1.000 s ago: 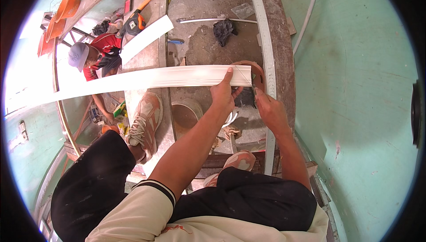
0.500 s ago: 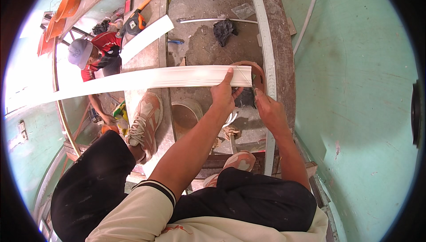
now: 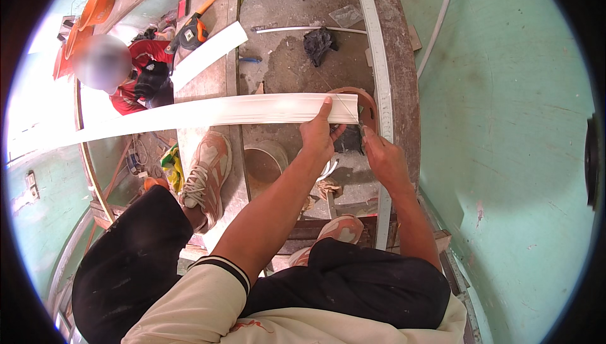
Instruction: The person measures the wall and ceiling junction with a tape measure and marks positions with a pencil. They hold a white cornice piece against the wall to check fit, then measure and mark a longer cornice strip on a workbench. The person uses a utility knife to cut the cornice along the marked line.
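A long white moulding strip (image 3: 252,110) with a ribbed profile runs from the far left across to the middle. My left hand (image 3: 320,134) is closed around it near its right end, thumb on top and fingers underneath. My right hand (image 3: 384,158) is closed at the strip's lower right corner on a thin blade-like tool (image 3: 362,130), mostly hidden by the fingers. A thin slanting line crosses the strip's end up from that hand; whether it is the tool's edge or a mark, I cannot tell.
Below are wooden scaffold planks (image 3: 404,91), a metal bar (image 3: 379,60), a bucket (image 3: 265,161) and a black plastic bag (image 3: 320,46). A hammer (image 3: 211,0), a tape measure (image 3: 189,35) and a white offcut (image 3: 211,53) lie left. A co-worker (image 3: 148,72) is below left; a green wall (image 3: 505,123) stands right.
The co-worker has shifted left and drawn back the arm that reached down toward the yellow bag. My hands and the moulding strip stay practically in place.
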Tool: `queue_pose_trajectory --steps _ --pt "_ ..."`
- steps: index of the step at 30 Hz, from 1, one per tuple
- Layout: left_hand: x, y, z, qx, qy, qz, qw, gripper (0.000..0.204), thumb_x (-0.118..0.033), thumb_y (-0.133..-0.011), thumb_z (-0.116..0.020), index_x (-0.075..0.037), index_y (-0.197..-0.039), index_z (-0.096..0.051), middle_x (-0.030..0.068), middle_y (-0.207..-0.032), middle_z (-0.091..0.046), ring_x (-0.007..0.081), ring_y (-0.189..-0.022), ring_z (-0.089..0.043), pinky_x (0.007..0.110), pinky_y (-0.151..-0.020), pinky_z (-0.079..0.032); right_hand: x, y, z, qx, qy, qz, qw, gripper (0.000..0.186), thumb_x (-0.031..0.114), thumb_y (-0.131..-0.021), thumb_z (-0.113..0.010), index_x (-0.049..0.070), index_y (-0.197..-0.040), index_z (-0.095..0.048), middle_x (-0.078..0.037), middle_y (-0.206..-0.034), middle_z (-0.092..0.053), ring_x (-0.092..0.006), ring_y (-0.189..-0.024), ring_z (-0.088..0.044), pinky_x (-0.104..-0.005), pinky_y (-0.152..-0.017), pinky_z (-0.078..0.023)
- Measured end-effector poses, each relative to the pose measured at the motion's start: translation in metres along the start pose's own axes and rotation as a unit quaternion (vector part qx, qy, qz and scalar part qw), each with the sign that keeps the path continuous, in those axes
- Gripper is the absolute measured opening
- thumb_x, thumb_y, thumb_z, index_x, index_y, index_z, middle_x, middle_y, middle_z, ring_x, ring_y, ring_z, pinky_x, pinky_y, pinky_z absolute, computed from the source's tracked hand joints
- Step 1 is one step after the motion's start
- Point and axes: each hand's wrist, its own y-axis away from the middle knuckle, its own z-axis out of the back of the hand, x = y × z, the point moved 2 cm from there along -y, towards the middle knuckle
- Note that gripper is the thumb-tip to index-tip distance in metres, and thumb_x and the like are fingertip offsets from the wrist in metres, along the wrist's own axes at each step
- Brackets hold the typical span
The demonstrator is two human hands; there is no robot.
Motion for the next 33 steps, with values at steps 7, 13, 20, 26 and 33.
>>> queue_pose_trajectory --steps 7,13,20,26,33 --pt "0.001 -0.001 0.000 0.005 0.002 -0.003 1.000 0.046 -0.032 -0.096 -0.083 -0.010 -0.130 -0.061 0.0084 -0.122 -0.066 0.0233 -0.107 -0.067 0.039 -0.076 -0.065 0.003 -0.001 0.003 0.001 0.025 0.006 1.000 0.035 0.011 -0.097 -0.069 0.002 -0.131 -0.068 -0.011 -0.077 -0.069 -0.0307 -0.061 -0.071 -0.0415 -0.054 -0.058" --pt "0.001 -0.002 0.000 0.004 0.003 -0.010 1.000 0.045 -0.032 -0.096 -0.083 -0.011 -0.130 -0.061 0.0074 -0.122 -0.066 0.0232 -0.108 -0.067 0.039 -0.076 -0.065 0.002 0.002 0.001 0.029 0.002 -0.035 0.999 0.030 0.010 -0.099 -0.070 0.004 -0.128 -0.068 -0.018 -0.085 -0.073 -0.0393 -0.068 -0.071 -0.0477 -0.057 -0.056" --pt "0.002 -0.005 0.002 0.003 0.009 -0.017 1.000 0.047 -0.032 -0.096 -0.084 -0.010 -0.130 -0.061 0.0085 -0.125 -0.065 0.0247 -0.109 -0.067 0.041 -0.078 -0.064 0.000 0.007 0.000 0.011 0.000 -0.022 1.000 0.033 0.008 -0.097 -0.070 0.003 -0.129 -0.068 -0.016 -0.084 -0.072 -0.0362 -0.067 -0.072 -0.0449 -0.057 -0.057" --pt "0.002 -0.002 0.000 -0.002 0.003 -0.004 1.000 0.043 -0.031 -0.098 -0.081 -0.012 -0.131 -0.061 0.0058 -0.120 -0.067 0.0229 -0.107 -0.066 0.041 -0.084 -0.062 -0.003 0.013 -0.004 0.005 0.020 -0.007 1.000 0.038 0.008 -0.094 -0.069 0.002 -0.131 -0.067 -0.012 -0.081 -0.069 -0.0323 -0.065 -0.071 -0.0432 -0.056 -0.058" --pt "0.002 -0.002 0.001 0.002 0.006 -0.006 1.000 0.044 -0.031 -0.098 -0.082 -0.011 -0.130 -0.061 0.0056 -0.121 -0.066 0.0228 -0.105 -0.067 0.041 -0.084 -0.062 -0.001 0.024 -0.003 0.008 0.020 -0.024 0.999 0.038 0.008 -0.095 -0.068 0.002 -0.132 -0.066 -0.012 -0.083 -0.070 -0.0335 -0.067 -0.072 -0.0439 -0.058 -0.058"
